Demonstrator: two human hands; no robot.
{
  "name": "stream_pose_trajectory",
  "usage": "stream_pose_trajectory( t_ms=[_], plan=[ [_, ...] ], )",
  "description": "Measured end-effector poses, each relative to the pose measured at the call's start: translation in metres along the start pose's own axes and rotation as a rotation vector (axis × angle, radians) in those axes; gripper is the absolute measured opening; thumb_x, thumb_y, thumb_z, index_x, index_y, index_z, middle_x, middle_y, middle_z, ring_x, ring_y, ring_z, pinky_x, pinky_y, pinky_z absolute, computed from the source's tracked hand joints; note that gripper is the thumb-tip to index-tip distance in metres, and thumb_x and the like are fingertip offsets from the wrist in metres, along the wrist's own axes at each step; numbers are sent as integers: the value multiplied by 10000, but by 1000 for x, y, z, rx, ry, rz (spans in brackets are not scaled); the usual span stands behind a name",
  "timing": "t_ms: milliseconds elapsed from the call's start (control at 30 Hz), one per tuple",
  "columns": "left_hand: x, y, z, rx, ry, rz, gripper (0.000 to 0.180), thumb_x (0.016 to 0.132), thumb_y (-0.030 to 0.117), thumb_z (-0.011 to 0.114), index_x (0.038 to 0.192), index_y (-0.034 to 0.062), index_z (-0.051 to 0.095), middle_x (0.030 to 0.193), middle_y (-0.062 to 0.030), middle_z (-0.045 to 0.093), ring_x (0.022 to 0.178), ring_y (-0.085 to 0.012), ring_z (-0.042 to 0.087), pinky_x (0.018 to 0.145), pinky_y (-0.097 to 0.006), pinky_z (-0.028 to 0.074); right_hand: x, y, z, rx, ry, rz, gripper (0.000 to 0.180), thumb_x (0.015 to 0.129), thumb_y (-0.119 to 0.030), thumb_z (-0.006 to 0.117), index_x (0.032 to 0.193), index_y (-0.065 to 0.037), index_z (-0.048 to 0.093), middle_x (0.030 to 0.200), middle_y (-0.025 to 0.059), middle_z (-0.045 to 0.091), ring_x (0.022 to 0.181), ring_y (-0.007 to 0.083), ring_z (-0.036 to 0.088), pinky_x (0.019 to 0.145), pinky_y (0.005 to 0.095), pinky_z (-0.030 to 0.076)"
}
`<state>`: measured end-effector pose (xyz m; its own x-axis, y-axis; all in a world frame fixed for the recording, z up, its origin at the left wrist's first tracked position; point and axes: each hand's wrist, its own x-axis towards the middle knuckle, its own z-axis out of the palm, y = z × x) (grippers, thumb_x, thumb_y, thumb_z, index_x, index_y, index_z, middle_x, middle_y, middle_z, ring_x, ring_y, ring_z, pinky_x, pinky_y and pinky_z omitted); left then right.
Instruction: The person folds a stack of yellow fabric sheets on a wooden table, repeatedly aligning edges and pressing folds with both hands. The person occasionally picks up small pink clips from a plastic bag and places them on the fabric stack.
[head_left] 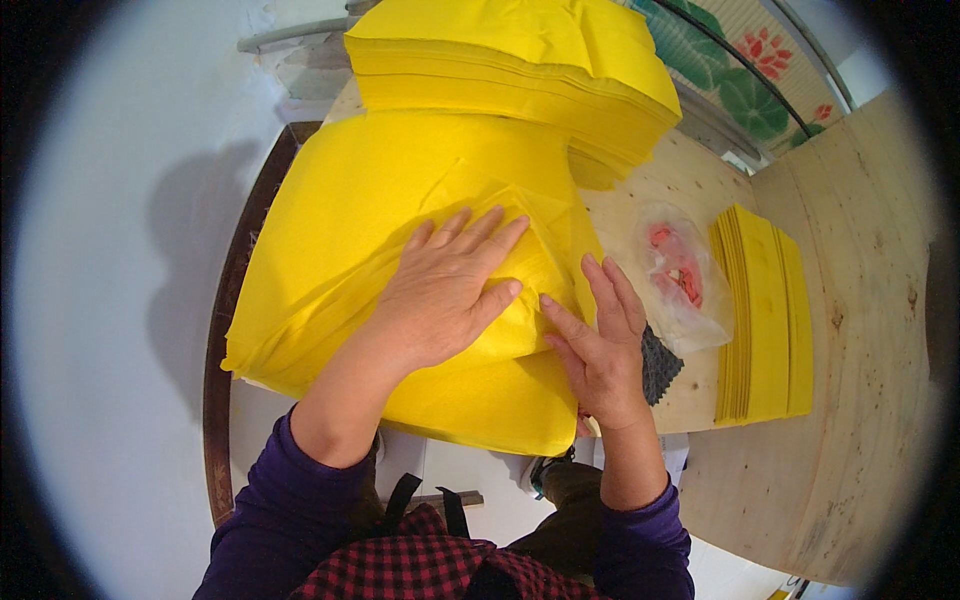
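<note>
A wide yellow cloth sheet (pixel 345 190), felt-like in look, lies over the work surface in front of me, with creases and a folded layer near its middle. My left hand (pixel 445 290) rests flat on it, palm down, fingers stretched toward the fold. Beside it, my right hand (pixel 605 350) is at the cloth's right edge. Its index fingertip touches the folded part, its thumb sits below, and the other fingers point up and apart. Nothing shows between the fingers of either hand.
Behind the sheet stands a thick stack of yellow cloth (pixel 510 75). To the right are a clear plastic bag (pixel 690 265) with red bits, a dark grey zigzag-edged swatch (pixel 658 365) and folded yellow pieces (pixel 765 315) against a wooden panel (pixel 860 300). A white wall (pixel 110 300) is left.
</note>
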<state>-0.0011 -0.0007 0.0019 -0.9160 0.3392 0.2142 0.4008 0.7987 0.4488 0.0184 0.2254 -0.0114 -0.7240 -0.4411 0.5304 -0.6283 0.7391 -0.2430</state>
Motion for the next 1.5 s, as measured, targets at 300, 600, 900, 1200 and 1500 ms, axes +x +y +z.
stream_pose_trajectory(
  t_ms=[300,600,900,1200,1500],
  plan=[
    [0,0,0,14,-11,0,603,1013,415,442,1528,117,341,1545,-182,387,1421,-416,342,1158,-559,240,-7,9,-8,54,-3,-159,166,760,-217,747,921,-183,771,1379,105,591,1292,354,510,1054,453,388],
    [1,-1,0,10,-6,7,603,1014,413,441,1526,111,342,1545,-188,385,1419,-416,345,1154,-559,243,-3,5,-6,106,3,-35,390,768,-365,777,1102,-169,742,1427,128,548,1338,381,455,1083,482,351],
    [0,-1,0,-11,0,8,604,1008,407,452,1525,113,347,1544,-188,387,1417,-418,348,1158,-559,238,-5,5,-7,49,-73,-50,429,733,-302,803,1145,-200,745,1469,136,507,1373,375,420,1105,464,332],
    [1,-4,2,-27,12,14,606,1001,409,462,1520,115,358,1539,-192,393,1412,-417,356,1156,-554,244,-9,6,-4,53,-40,-73,383,694,-270,818,1065,-197,761,1445,118,532,1348,349,453,1085,451,363],
    [1,-6,3,-25,18,23,604,1002,416,454,1514,109,368,1536,-192,398,1408,-417,362,1150,-550,252,-8,14,-16,270,-9,-171,376,784,-392,760,1097,-185,749,1447,131,527,1362,378,427,1099,505,328]
  ],
)
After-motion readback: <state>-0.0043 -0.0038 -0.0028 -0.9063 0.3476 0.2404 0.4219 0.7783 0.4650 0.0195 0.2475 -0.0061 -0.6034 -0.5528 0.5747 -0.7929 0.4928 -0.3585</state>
